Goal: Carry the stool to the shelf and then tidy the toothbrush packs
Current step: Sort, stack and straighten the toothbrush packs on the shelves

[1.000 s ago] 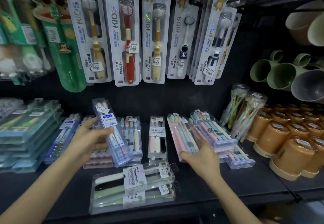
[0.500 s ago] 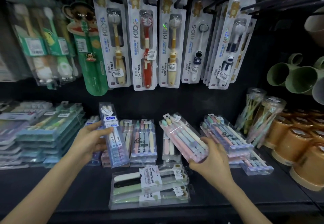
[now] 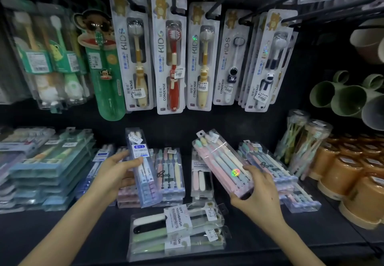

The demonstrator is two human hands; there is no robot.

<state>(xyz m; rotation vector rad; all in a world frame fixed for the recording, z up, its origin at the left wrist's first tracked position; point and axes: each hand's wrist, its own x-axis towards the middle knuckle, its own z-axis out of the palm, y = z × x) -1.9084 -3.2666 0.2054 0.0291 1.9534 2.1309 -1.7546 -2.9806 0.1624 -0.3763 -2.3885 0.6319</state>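
My left hand (image 3: 116, 172) grips a clear two-brush toothbrush pack (image 3: 143, 168), held upright and lifted above the stacks on the black shelf (image 3: 259, 232). My right hand (image 3: 257, 195) holds a pastel multi-brush pack (image 3: 222, 161) by its lower end, tilted up to the left and raised off the shelf. Two "soft toothbrush" packs (image 3: 176, 228) lie sideways at the shelf's front, between my arms. Behind them stand a "Big" pack stack (image 3: 170, 172) and a narrow pink-white-black pack (image 3: 201, 178). The stool is out of view.
Kids' toothbrush cards (image 3: 168, 57) hang on hooks above. Blue-green pack stacks (image 3: 47, 166) fill the left of the shelf. More pastel packs (image 3: 278, 172) lie right of my hand. Orange cups (image 3: 349, 174), green mugs (image 3: 340, 97) and tube packs (image 3: 305, 147) are at the right.
My right hand picked the pastel pack up off the shelf and raised it, tilted. My left hand kept holding its clear pack, nearly still. The view shifted right and closer.
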